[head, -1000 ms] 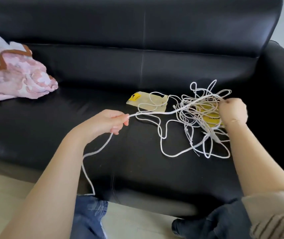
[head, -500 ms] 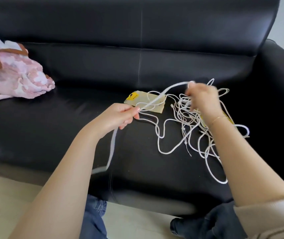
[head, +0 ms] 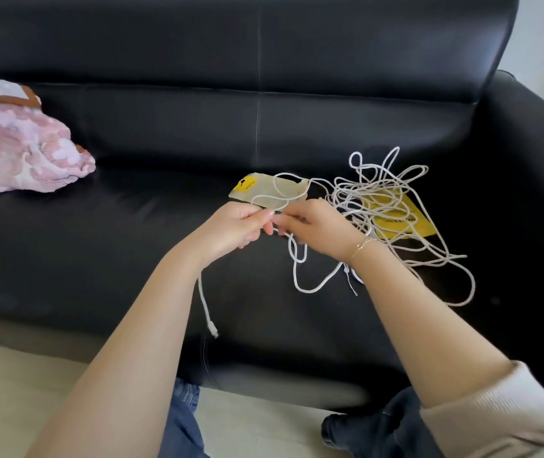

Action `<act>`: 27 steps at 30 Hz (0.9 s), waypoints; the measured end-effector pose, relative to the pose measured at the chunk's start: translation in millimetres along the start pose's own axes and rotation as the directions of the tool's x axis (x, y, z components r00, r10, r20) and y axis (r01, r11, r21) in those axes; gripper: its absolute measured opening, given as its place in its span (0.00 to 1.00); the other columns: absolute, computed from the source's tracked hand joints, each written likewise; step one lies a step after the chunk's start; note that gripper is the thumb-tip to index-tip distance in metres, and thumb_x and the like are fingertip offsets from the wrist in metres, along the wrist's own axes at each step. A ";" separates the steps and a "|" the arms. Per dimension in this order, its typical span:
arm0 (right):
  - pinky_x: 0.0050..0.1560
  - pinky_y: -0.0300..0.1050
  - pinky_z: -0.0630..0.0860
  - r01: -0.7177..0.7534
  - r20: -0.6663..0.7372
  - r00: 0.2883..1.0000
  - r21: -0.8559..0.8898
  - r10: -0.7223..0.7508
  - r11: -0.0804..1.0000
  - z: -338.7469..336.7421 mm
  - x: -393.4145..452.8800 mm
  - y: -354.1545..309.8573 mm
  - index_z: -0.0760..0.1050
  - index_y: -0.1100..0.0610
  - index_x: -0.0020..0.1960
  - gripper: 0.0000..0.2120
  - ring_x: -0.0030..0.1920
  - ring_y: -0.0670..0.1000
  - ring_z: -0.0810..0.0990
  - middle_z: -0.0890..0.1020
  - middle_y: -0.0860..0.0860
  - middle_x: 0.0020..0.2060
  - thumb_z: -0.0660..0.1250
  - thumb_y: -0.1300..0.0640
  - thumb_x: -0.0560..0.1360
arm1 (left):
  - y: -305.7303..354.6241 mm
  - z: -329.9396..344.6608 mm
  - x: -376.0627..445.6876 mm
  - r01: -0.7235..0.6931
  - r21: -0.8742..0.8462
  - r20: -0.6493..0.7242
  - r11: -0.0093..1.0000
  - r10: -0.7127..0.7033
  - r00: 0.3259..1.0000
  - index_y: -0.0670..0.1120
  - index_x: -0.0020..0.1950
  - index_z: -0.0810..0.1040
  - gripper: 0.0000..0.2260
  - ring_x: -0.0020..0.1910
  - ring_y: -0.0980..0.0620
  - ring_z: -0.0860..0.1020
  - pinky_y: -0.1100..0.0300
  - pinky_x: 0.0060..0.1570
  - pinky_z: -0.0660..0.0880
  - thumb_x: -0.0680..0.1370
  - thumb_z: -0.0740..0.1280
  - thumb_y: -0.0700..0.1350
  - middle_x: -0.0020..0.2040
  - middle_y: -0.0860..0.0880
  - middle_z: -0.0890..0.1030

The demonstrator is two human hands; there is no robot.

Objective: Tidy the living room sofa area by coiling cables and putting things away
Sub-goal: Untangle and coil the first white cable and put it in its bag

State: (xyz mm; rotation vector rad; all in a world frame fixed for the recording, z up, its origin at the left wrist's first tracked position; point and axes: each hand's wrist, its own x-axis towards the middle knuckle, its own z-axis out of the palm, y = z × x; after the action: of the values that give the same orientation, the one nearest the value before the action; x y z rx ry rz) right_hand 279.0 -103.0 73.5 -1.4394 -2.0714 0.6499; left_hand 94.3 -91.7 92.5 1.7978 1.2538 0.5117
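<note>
1. Pinching the white cable point(head: 300, 285), the left hand point(head: 231, 229) has fingers curled round the thin round cord; one end hangs below the wrist, tipped by a small connector point(head: 212, 330).
2. The right hand point(head: 316, 231) meets the left, fingertips pinching the same cord; thin gold bracelet point(head: 361, 246) on the wrist.
3. The rest of the cable lies in a loose tangle point(head: 386, 196) on the seat, just right of the hands.
4. Under the loops: a flat beige packet point(head: 264, 190) with a yellow corner, and a yellow card point(head: 406, 223).
5. Black sofa point(head: 131, 242): smooth, glossy leather.
6. Far left: crumpled pink patterned cloth point(head: 22, 150), brown trim.
</note>
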 end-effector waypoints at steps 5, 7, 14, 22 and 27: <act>0.30 0.41 0.63 -0.177 -0.352 0.912 0.130 0.212 0.976 -27.7 1.7 24.2 0.77 0.61 0.38 0.17 0.21 0.43 0.65 0.66 0.45 0.21 0.61 0.53 0.81 | -12.6 -18.3 -3.1 0.070 0.036 -0.057 0.997 -0.068 0.996 0.46 0.41 0.77 0.17 0.30 0.56 0.66 0.62 0.42 0.69 0.82 0.59 0.55 0.30 0.52 0.68; 0.29 0.41 0.63 -0.245 -0.458 0.829 0.216 0.320 0.945 -37.0 -1.7 37.3 0.77 0.59 0.38 0.16 0.20 0.44 0.63 0.65 0.44 0.20 0.60 0.52 0.81 | -19.5 -27.5 -5.3 0.117 0.044 -0.084 0.992 -0.113 0.990 0.46 0.42 0.77 0.16 0.31 0.56 0.67 0.61 0.46 0.70 0.82 0.60 0.54 0.30 0.52 0.69; 0.26 0.35 0.63 -0.233 -0.534 0.784 0.219 0.316 0.947 -38.7 -8.7 44.9 0.78 0.53 0.50 0.11 0.21 0.42 0.65 0.72 0.46 0.26 0.57 0.58 0.82 | -6.8 -27.2 -7.6 0.185 -0.803 0.035 0.566 -0.266 0.963 0.46 0.46 0.73 0.11 0.26 0.57 0.66 0.66 0.30 0.74 0.83 0.60 0.51 0.30 0.53 0.67; 0.28 0.43 0.63 -0.178 -0.248 0.925 0.385 0.287 0.906 -46.6 -23.5 30.2 0.77 0.55 0.42 0.13 0.24 0.45 0.62 0.65 0.45 0.24 0.59 0.52 0.81 | 2.4 0.7 -6.5 0.172 -0.937 0.127 0.305 -0.164 0.978 0.46 0.47 0.73 0.07 0.26 0.58 0.62 0.67 0.26 0.62 0.83 0.59 0.42 0.32 0.53 0.65; 0.31 0.42 0.64 -0.106 -0.172 0.975 0.190 0.140 0.976 -35.5 -40.9 22.0 0.78 0.55 0.44 0.13 0.27 0.45 0.64 0.67 0.46 0.26 0.59 0.52 0.82 | 14.6 21.0 9.6 0.149 -0.952 0.087 0.266 -0.230 0.969 0.43 0.49 0.74 0.08 0.26 0.57 0.61 0.65 0.28 0.63 0.84 0.57 0.42 0.30 0.52 0.66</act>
State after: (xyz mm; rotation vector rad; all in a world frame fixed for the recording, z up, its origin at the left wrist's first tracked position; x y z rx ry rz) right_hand 329.7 -131.7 79.4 -1.4735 -1.7462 0.7051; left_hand 121.5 -93.5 91.8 0.5412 0.8186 0.9407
